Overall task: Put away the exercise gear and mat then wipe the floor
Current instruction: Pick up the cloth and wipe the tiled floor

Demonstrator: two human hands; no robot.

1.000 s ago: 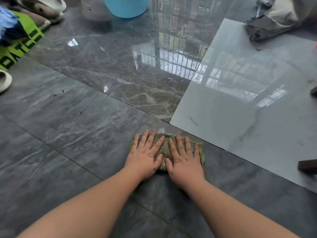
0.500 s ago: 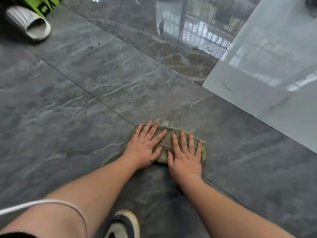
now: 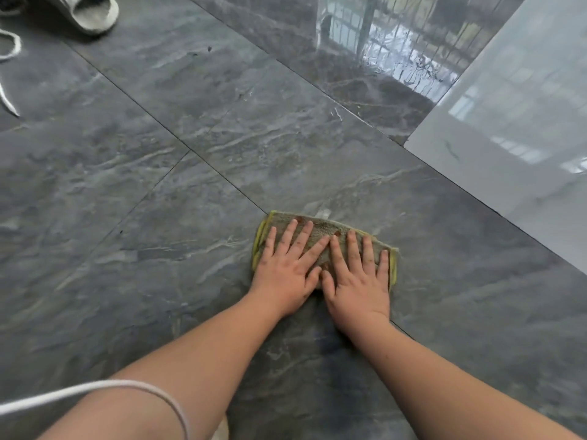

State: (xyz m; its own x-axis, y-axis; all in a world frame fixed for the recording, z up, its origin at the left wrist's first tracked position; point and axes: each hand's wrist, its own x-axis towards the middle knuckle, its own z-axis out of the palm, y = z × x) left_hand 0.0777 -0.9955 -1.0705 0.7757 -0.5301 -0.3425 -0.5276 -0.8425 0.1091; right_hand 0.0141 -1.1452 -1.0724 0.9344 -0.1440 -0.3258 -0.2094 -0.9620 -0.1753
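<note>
Both palms are flat on a folded cloth (image 3: 320, 239) on the floor (image 3: 197, 173), low and a little right of centre in the head view. The left hand (image 3: 284, 268) covers the cloth's left half, the right hand (image 3: 357, 277) the right half. All fingers are straight and spread, pressing down rather than curling round the fabric, and the 2 thumbs meet near the cloth's near edge. Neither grip is closed on anything.

The cloth is grey-green with yellow trim showing at both short ends. Its long axis runs left to right across the person's front, tilted so the right end sits slightly nearer the body. The fingers point away from the person, across that axis.

A dark grout line runs diagonally in from the upper left, reaches the cloth's far-left corner and shows again beyond the right wrist. Ahead of the cloth, dark marbled tile stretches bare up to the glossy reflective patch at the top. To the right, well apart from the cloth, a pale grey tile (image 3: 514, 147) begins along a straight diagonal edge. At far upper left, a white slipper (image 3: 90, 12) and a loose white cord (image 3: 11, 49) lie well away from the hands. Another white cord (image 3: 95, 387) crosses the left forearm at the bottom.
</note>
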